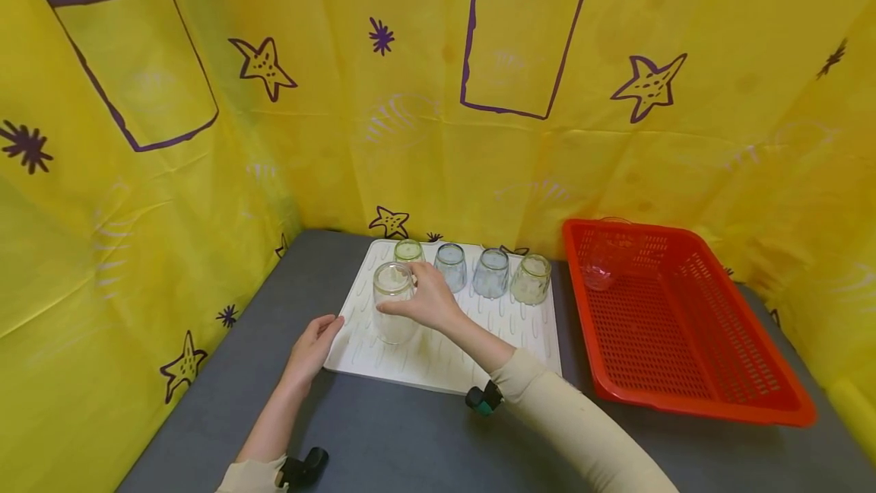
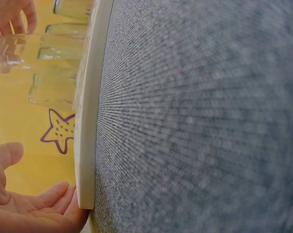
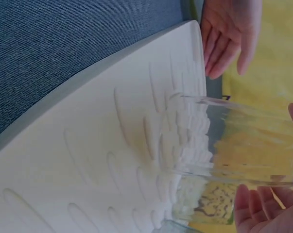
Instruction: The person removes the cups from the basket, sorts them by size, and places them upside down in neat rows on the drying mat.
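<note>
My right hand [image 1: 427, 299] grips a tall clear glass [image 1: 395, 326] near its upper end, thumb on one side and fingers on the other. In the right wrist view the far end of this glass [image 3: 209, 141] is right at the ridged white drying board [image 3: 88, 145]. Behind it several short tinted tumblers stand in a row along the back of the board: a green one [image 1: 409, 251], a blue one [image 1: 451, 268], another blue one [image 1: 491, 274] and a yellowish one [image 1: 531, 280]. My left hand [image 1: 315, 345] has its relaxed fingers at the board's left edge.
A red plastic basket [image 1: 684, 405] stands to the right of the board, with a clear glass [image 1: 599, 272] in its far left corner. Grey cloth covers the table [image 1: 404, 440]. Yellow patterned curtains [image 1: 438, 158] close off the back and sides.
</note>
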### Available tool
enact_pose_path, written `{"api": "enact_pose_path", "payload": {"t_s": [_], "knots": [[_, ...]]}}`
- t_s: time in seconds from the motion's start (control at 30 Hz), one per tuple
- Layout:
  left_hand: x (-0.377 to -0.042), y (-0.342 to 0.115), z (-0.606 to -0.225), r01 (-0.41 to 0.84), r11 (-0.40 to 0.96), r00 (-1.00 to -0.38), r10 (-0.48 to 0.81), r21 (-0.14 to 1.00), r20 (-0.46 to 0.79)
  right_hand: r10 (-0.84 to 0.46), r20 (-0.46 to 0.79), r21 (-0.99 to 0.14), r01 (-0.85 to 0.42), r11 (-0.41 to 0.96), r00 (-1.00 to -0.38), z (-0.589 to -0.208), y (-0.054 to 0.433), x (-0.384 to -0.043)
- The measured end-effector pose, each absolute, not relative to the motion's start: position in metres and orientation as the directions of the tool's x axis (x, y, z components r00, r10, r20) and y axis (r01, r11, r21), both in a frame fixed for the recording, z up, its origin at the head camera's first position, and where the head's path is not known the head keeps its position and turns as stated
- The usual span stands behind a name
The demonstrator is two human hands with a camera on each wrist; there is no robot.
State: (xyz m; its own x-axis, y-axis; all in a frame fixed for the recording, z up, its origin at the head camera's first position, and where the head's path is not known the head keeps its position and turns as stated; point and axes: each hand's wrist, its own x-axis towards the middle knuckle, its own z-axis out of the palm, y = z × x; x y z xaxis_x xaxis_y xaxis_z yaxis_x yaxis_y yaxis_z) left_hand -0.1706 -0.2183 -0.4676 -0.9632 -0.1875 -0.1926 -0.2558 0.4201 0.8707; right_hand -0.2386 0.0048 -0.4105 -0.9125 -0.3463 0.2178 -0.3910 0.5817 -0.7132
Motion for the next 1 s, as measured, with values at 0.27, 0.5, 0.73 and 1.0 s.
{"api": "enact_pose_path", "payload": {"t_s": [0.27, 0.5, 0.73, 1.0], "knots": [[-0.171, -0.218, -0.469, -0.255, 0.415, -0.964, -0.185, 0.873, -0.193, -0.356, 0.151, -0.772, -0.335, 0.540, -0.922, -0.405, 0.026, -0.231], [-0.171, -0.217, -0.470, -0.248, 0.418, -0.965, -0.186, 0.874, -0.185, -0.356, 0.127, -0.782, -0.315, 0.538, -0.926, -0.394, 0.062, -0.218], [-0.172, -0.213, -0.470, -0.244, 0.430, -0.967, -0.172, 0.869, -0.187, -0.256, 0.130, -0.811, -0.252, 0.528, -0.958, -0.373, 0.107, -0.204], [-0.171, -0.215, -0.472, -0.248, 0.436, -0.968, -0.155, 0.865, -0.199, -0.099, 0.199, -0.870, -0.222, 0.440, -0.975, -0.353, 0.163, -0.198]]}}
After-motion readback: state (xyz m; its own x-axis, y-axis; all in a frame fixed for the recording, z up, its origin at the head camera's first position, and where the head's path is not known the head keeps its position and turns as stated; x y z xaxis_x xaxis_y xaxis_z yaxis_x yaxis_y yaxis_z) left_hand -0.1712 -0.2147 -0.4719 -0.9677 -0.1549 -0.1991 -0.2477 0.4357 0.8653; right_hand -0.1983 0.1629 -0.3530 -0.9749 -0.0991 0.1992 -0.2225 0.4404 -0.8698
